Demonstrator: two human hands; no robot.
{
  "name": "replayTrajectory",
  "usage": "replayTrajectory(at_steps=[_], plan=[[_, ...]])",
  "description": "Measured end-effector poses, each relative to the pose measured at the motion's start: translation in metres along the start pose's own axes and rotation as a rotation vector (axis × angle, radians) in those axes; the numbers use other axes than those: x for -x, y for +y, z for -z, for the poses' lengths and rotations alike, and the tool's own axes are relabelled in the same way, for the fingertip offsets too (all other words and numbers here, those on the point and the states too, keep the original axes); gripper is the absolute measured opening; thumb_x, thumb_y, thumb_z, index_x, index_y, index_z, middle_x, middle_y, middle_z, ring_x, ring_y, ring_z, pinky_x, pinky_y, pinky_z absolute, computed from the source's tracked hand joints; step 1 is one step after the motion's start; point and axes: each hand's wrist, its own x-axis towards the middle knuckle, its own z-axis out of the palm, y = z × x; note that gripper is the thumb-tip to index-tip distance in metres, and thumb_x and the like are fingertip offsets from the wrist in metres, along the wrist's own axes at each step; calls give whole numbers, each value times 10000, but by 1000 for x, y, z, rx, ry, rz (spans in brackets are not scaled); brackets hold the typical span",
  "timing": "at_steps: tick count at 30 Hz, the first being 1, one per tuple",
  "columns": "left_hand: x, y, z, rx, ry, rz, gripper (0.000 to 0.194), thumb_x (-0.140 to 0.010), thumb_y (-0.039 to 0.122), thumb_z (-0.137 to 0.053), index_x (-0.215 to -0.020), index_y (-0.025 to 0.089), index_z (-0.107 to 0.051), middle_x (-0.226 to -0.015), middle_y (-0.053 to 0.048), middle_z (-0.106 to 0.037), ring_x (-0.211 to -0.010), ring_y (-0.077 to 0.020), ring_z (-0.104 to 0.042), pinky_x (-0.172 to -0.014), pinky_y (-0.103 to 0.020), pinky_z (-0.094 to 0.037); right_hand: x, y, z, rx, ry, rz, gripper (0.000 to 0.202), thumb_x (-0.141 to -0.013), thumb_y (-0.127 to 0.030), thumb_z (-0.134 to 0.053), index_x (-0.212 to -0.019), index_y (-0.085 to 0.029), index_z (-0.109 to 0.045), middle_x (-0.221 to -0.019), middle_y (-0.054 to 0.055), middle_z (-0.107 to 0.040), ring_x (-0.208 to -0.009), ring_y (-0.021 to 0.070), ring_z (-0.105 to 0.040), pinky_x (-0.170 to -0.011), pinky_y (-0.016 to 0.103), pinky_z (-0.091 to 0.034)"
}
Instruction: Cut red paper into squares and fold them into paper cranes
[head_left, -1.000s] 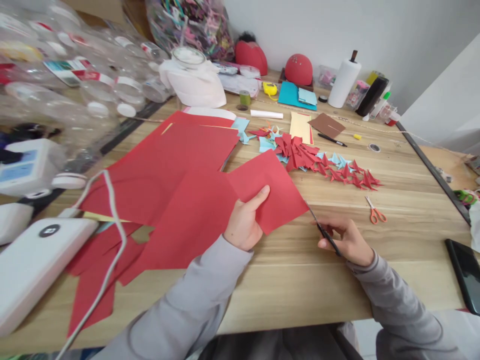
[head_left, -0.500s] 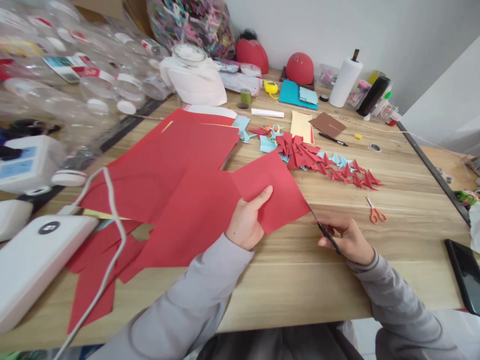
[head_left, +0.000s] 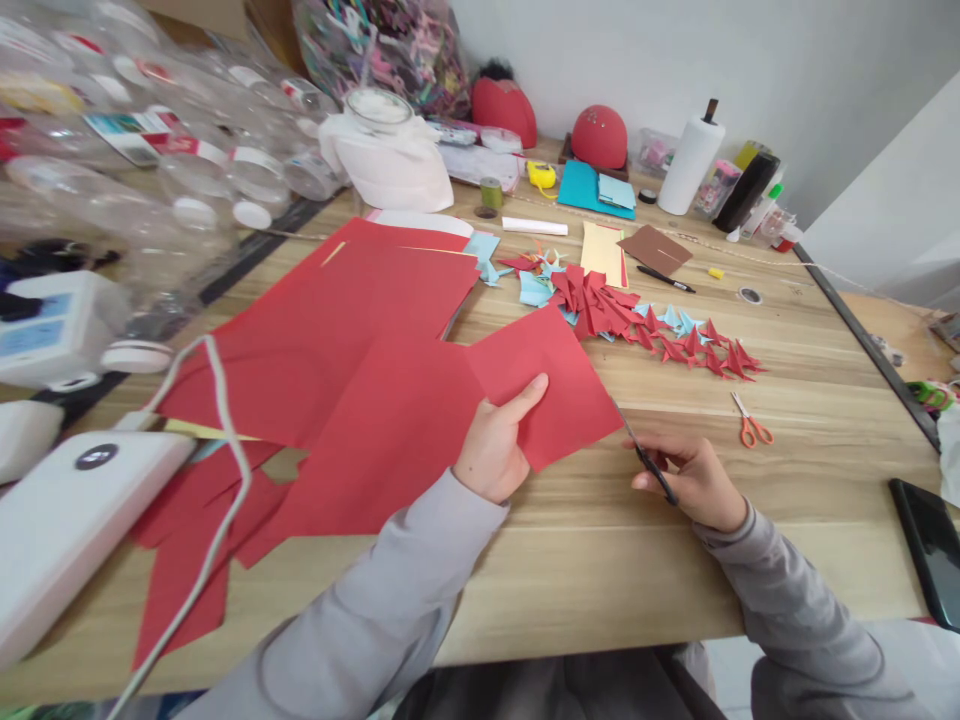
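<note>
My left hand pinches a squarish piece of red paper, its thumb lying on top. In my right hand is a pair of dark-handled scissors, the fingers closed around the handles. Their blades reach the paper's right corner and edge. Left of my left hand lie large red sheets in a stack, with red offcuts nearer the front edge. Beyond the held paper, folded red paper shapes and a few light blue ones spread toward the right.
Orange-handled scissors lie right of the paper shapes. A phone sits at the right edge. On the left are a white power bank, a white cable and several plastic bottles. A yellow tape measure lies at the back.
My right hand and the scissors have shifted very slightly left, toward the paper. The held paper's right corner has tipped a little; my left hand has barely moved.
</note>
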Motion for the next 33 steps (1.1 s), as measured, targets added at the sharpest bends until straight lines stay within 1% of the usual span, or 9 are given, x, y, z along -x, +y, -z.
replayTrajectory(at_steps=[2, 5, 10, 14, 18, 22, 25, 29, 33], plan=[[1, -1, 0, -2, -11, 11, 373, -635, 210, -832, -986, 207, -707, -1088, -54, -729, -1058, -257, -666, -964, -415, -537, 1, 2, -1, 9, 16, -4, 531, -633, -588, -770, -920, -143, -750, -556, -26, -477, -529, 95, -393, -488, 241, -357], [2, -1, 0, -10, -33, 26, 371, -629, 232, -840, -975, 198, -712, -1075, -62, -733, -1043, -262, -673, -963, -420, -537, 2, 3, 0, 49, 38, 2, 560, -611, -592, -785, -938, -139, -746, -582, -8, -544, -550, 112, -454, -517, 251, -386], [4, -4, 1, -33, -46, 29, 437, -613, 241, -853, -1020, 195, -700, -1080, -66, -732, -1071, -265, -662, -988, -416, -517, 3, -3, 2, 181, 31, 86, 581, -636, -610, -760, -991, -151, -726, -666, 8, -598, -613, 131, -491, -569, 260, -406], [6, -6, 1, -55, -83, 11, 457, -617, 252, -850, -1042, 192, -694, -1116, -70, -719, -1098, -272, -648, -997, -423, -506, 2, -6, 2, 266, 55, 164, 546, -676, -594, -741, -988, -147, -711, -687, 5, -589, -623, 126, -482, -577, 252, -405], [7, -7, 1, -72, -80, -1, 484, -610, 256, -854, -1063, 205, -689, -1115, -59, -720, -1116, -267, -638, -1004, -416, -500, 0, -7, 0, 327, 69, 217, 515, -710, -578, -724, -986, -143, -714, -654, 1, -558, -606, 126, -473, -582, 256, -402], [7, -8, 1, -104, -87, -41, 500, -603, 276, -857, -1071, 227, -687, -1098, -50, -726, -1109, -267, -642, -992, -417, -506, 0, -9, 0, 343, 84, 225, 481, -716, -554, -731, -986, -157, -722, -645, 3, -551, -593, 127, -470, -591, 263, -412], [7, -9, 2, -106, -86, -33, 492, -598, 275, -859, -1058, 231, -690, -1114, -52, -721, -1135, -268, -626, -989, -408, -506, 1, -8, -1, 344, 97, 230, 455, -722, -541, -731, -978, -165, -725, -642, 1, -549, -589, 127, -470, -592, 260, -412], [6, -9, 3, -121, -74, -40, 471, -600, 287, -859, -1037, 233, -693, -1124, -49, -718, -1152, -269, -616, -993, -407, -503, 2, -6, -2, 357, 99, 245, 459, -740, -544, -716, -969, -146, -724, -653, 6, -559, -597, 125, -482, -593, 249, -409], [5, -10, 4, -117, -73, -13, 458, -608, 287, -856, -1031, 225, -690, -1119, -53, -719, -1157, -271, -612, -987, -406, -508, 1, -6, -3, 355, 100, 244, 462, -742, -557, -708, -963, -151, -728, -652, 2, -556, -593, 120, -478, -590, 240, -404]])
